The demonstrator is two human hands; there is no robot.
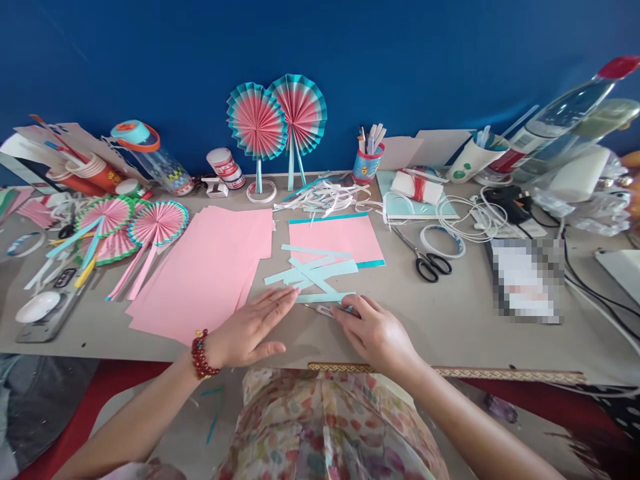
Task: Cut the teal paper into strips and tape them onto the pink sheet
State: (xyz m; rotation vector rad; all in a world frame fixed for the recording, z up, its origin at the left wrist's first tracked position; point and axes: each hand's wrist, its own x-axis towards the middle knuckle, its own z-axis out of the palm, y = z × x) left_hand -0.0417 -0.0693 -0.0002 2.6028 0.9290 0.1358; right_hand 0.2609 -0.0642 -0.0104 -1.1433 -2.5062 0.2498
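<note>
My left hand (pixel 250 327) lies flat, fingers stretched out, its fingertips at the left end of the pale blue paper strips (pixel 320 277). My right hand (pixel 377 332) is closed around a small utility knife (pixel 325 311), whose thin tip points left just below the lowest strip; part of its handle is hidden by the fingers. Several strips overlap loosely on the table and on the lower part of a pink sheet (pixel 330 233) with teal bands along its top and bottom. A stack of pink paper (pixel 200 267) spreads out to the left, close to my left hand.
Scissors (pixel 425 257) and a tape roll (pixel 443 241) lie right of the pink sheet. Pleated paper fans (pixel 257 123) stand against the blue wall; others (pixel 157 223) lie at left. Paper scraps (pixel 330 197), a pen cup (pixel 367 163) and bottles line the back. A ruler (pixel 500 375) lies along the front edge.
</note>
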